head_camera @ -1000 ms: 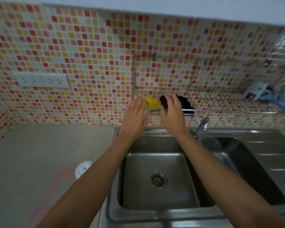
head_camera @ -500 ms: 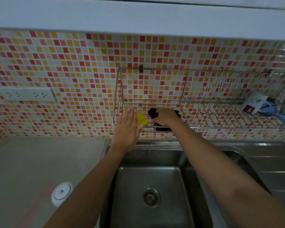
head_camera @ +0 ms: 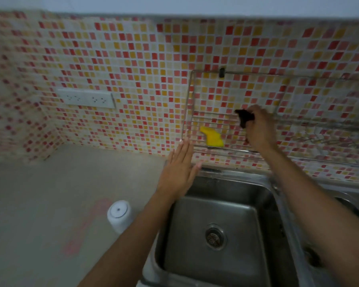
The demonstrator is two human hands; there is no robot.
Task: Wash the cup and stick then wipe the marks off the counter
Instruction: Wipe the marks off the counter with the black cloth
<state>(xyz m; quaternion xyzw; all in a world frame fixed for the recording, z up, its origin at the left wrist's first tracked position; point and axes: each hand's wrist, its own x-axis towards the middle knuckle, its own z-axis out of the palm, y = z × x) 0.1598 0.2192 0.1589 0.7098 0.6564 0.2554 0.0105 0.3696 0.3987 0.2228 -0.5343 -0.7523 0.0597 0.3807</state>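
Observation:
My right hand [head_camera: 257,129] is up at the wire wall rack [head_camera: 192,112] and is closed around a dark cloth or scrubber [head_camera: 243,118], lifted above the rack's bottom wires. A yellow sponge [head_camera: 212,137] lies in the rack to its left. My left hand [head_camera: 179,170] hovers flat with fingers spread, just below the rack's left corner and above the sink's back rim. A white cup [head_camera: 119,215] stands upside down on the grey counter [head_camera: 39,204], beside pink marks [head_camera: 85,226]. No stick is visible.
A steel sink basin [head_camera: 214,235] with a round drain lies below my arms, and a second basin shows at the right edge. A white double wall socket [head_camera: 86,98] sits on the mosaic-tiled wall left of the rack.
My right hand has lifted the dark cloth up off the rack floor. My left hand dropped away from the yellow sponge. The view has swung to the left.

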